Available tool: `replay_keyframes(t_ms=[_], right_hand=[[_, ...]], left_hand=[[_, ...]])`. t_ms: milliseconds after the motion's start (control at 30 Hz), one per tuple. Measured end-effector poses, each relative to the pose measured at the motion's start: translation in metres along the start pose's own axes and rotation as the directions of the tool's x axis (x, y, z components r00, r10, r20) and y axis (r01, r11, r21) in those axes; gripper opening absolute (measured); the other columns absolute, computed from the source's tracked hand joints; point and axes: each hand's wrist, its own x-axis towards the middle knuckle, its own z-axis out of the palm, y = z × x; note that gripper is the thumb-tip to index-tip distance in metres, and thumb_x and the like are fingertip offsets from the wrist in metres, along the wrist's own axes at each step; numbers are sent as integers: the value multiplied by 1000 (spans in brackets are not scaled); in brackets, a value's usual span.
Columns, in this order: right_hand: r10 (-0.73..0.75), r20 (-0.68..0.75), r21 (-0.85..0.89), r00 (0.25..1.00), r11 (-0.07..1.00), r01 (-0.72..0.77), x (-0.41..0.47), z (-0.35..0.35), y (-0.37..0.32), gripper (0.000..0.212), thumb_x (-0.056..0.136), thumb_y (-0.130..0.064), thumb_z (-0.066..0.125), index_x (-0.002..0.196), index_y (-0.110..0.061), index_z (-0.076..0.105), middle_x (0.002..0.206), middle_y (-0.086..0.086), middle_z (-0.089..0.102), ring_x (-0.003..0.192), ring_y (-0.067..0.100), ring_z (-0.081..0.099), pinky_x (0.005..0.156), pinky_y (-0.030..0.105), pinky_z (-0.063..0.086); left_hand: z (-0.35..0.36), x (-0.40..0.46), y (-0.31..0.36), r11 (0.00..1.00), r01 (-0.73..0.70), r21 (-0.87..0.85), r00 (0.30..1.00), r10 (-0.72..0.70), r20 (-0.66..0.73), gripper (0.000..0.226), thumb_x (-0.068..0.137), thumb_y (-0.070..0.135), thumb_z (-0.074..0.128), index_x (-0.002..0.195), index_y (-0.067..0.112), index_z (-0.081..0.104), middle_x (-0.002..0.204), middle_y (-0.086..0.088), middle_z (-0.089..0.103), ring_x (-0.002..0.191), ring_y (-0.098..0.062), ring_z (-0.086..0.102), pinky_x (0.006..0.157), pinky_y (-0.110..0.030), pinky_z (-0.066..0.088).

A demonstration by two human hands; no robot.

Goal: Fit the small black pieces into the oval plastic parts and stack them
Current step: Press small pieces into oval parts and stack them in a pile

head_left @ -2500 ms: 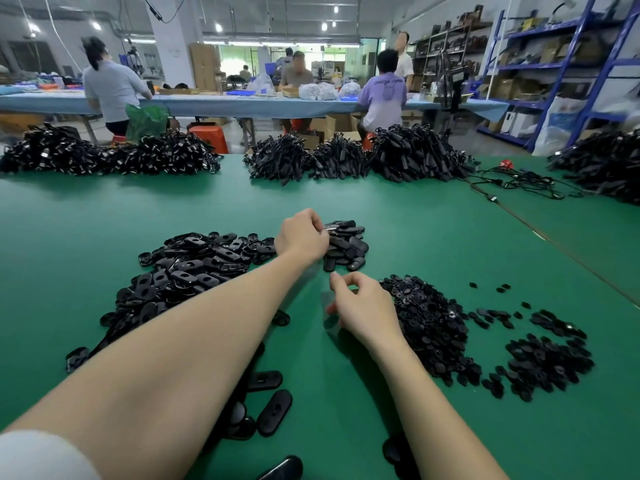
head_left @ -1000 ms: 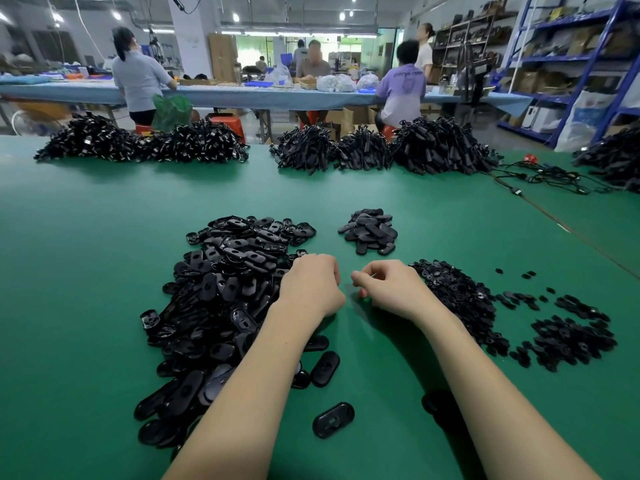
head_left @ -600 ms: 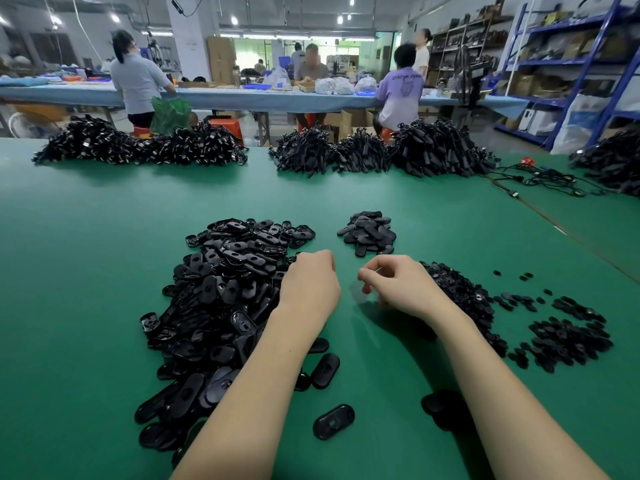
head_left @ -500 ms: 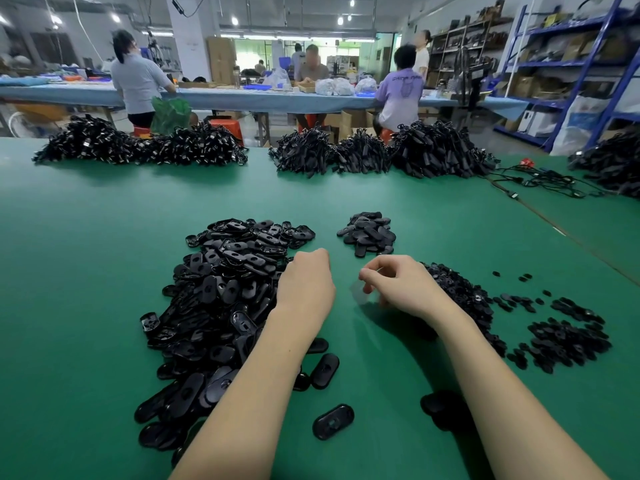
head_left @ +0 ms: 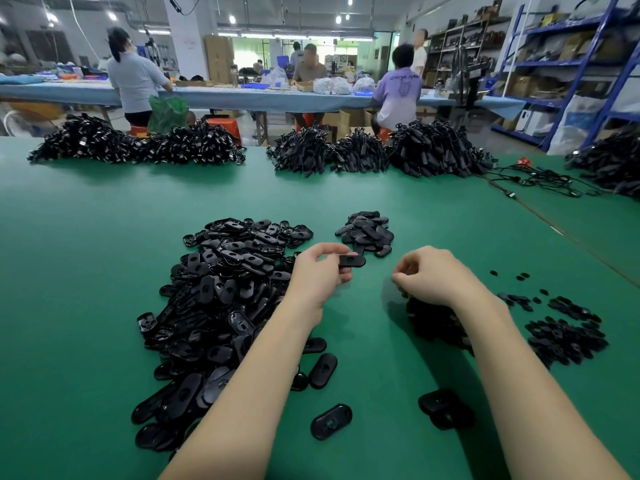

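The left hand (head_left: 320,271) is pinching one black oval plastic part (head_left: 351,261) between thumb and curled fingers, holding it flat above the green felt-covered tabletop (head_left: 86,271), just in front of a small heap of black oval parts (head_left: 366,232) lying toward the far side. The right hand (head_left: 429,275) is hovering near it with its fingers curled inward and the fingertips bunched together; whether it is pinching one of the small black pieces is not something the picture is showing clearly. Directly beneath and beside that hand a dark mound of small black pieces (head_left: 436,323) is lying on the tabletop, and more of these small pieces are spreading in a second loose cluster (head_left: 564,337) farther right. To the left of the left forearm a large sprawling pile of black oval plastic shells (head_left: 221,296) is covering the tabletop, with a few single ovals lying apart from it near the forearms, one of them a lone black oval (head_left: 331,421) close to the camera. Along the far edge of the tabletop, long heaps of black cable bundles (head_left: 346,155) are sitting in a row. Behind them, several people are working at a long blue-covered bench (head_left: 242,98), and blue metal shelving (head_left: 571,64) is standing at the right.
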Motion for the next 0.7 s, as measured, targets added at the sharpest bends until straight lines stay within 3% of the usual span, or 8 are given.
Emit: replay_keyframes(t_ms=[167, 333, 533, 700], right_hand=[[86, 133, -186, 987, 981, -60, -6, -9, 1, 8, 81, -44, 72, 79, -37, 68, 105, -7, 70, 101, 20, 65, 87, 32, 54], [130, 218, -224, 967, 971, -80, -11, -13, -4, 22, 69, -49, 83, 82, -36, 71, 97, -9, 67, 97, 21, 66, 90, 35, 57], [127, 194, -241, 973, 967, -79, -10, -10, -5, 11, 75, -34, 78, 84, -35, 71, 102, -4, 68, 98, 21, 66, 86, 31, 55], [126, 161, -221, 979, 971, -88, -9, -9, -2, 9, 76, -34, 77, 82, -36, 71, 98, -7, 67, 97, 19, 65, 82, 29, 53]], left_hand=[[1, 2, -4, 992, 27, -121, 1000, -25, 18, 24, 95, -9, 50, 94, 6, 69, 83, -7, 67, 61, -6, 70, 83, -23, 59], [0, 0, -6, 985, 45, -167, 998, -37, 48, 24, 92, -11, 54, 92, 6, 70, 89, -9, 72, 70, -9, 73, 75, -17, 59], [-1, -1, -9, 987, 88, -135, 992, -75, 98, 22, 93, -8, 56, 94, 8, 71, 95, -10, 74, 75, -12, 75, 81, -21, 59], [0, -3, -10, 988, 101, -118, 988, -86, 127, 20, 93, -7, 59, 92, 7, 72, 94, -10, 73, 77, -13, 75, 79, -21, 60]])
